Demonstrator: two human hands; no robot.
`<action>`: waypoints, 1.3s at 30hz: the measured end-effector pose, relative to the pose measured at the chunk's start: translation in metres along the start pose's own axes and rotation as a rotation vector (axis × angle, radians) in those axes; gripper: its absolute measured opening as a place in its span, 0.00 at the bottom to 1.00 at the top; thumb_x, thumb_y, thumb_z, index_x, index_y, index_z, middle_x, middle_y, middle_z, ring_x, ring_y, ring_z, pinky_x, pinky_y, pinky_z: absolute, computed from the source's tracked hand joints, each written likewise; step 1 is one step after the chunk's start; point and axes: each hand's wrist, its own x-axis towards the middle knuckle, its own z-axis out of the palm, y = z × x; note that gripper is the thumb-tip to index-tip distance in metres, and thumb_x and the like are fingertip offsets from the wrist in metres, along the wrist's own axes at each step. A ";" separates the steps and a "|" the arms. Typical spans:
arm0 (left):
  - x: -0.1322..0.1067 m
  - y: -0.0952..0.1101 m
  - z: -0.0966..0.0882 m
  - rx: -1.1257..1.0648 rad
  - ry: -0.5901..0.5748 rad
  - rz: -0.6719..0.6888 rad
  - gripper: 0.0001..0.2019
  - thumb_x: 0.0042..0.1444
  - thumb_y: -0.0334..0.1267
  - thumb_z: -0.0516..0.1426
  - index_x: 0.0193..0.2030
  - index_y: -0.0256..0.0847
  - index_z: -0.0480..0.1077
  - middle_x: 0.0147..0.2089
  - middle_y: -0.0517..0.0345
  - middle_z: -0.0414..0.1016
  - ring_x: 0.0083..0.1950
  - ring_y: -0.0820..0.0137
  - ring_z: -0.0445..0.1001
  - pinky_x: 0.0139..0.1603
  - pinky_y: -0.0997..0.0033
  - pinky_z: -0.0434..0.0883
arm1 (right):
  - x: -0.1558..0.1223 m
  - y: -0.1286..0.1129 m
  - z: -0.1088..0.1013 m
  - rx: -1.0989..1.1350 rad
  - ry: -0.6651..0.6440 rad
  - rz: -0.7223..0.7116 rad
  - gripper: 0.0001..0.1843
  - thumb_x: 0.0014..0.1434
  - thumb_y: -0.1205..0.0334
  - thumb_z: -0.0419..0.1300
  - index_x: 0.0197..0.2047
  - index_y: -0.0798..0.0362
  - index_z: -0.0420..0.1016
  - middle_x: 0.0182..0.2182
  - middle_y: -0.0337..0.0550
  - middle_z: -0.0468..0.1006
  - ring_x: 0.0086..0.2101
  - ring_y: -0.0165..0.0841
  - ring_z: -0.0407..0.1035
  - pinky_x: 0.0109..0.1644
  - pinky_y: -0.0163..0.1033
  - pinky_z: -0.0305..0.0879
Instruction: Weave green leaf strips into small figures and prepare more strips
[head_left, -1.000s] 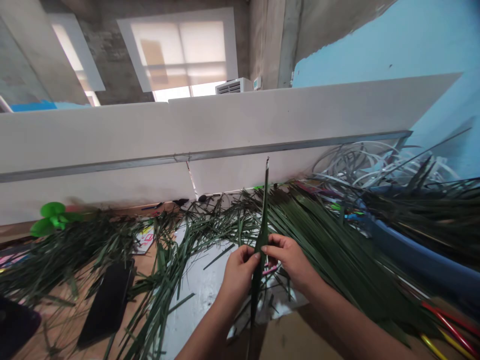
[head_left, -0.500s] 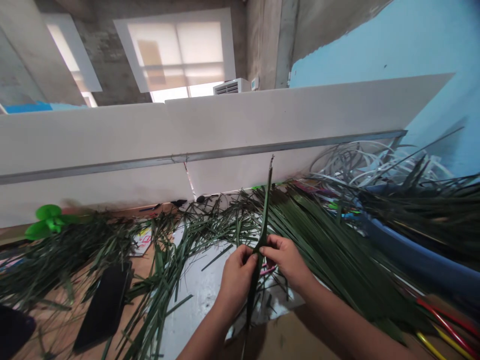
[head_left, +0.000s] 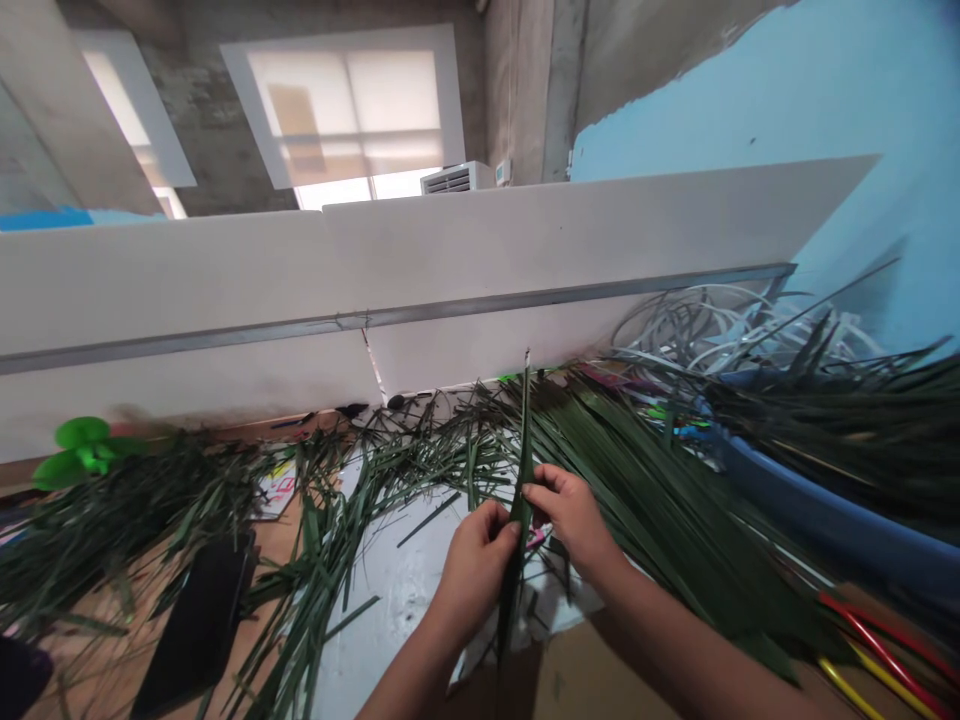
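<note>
Pinching a long, narrow green leaf point(head_left: 526, 450) between thumb and fingers, both hands show in the head view near the lower middle, over a white sheet point(head_left: 390, 570) that lies on the brown bench point(head_left: 277, 545). The left hand point(head_left: 476, 560) has its grip clamped on the leaf's near edge; the right hand point(head_left: 571, 515) has its grip closed on the blade from the other side, slightly higher up. The leaf stands tilted away from the body, its thin pale tip pointing at the white partition point(head_left: 450, 245) and its lower end running down between the forearms. Just behind the right fingers shows a small pink item point(head_left: 535, 539), mostly hidden. Cut leaf strips point(head_left: 442, 455) curve across the sheet's far and left sides, and a black phone-like slab point(head_left: 196, 625) lies left of them. Beyond it stands a bright green three-bladed propeller point(head_left: 88, 450). A stack of long leaves point(head_left: 637, 480) fans out to the right, beside a blue tub point(head_left: 810, 495) heaped with darker ones. White coiled bands point(head_left: 679, 330) sit behind the tub.
</note>
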 end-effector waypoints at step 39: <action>-0.003 0.007 0.004 -0.022 -0.182 -0.107 0.25 0.46 0.61 0.62 0.23 0.44 0.57 0.22 0.69 0.51 0.26 0.74 0.48 0.26 0.73 0.48 | 0.031 -0.015 -0.033 0.007 0.291 -0.108 0.07 0.44 0.57 0.60 0.21 0.50 0.66 0.12 0.28 0.63 0.14 0.26 0.59 0.19 0.32 0.52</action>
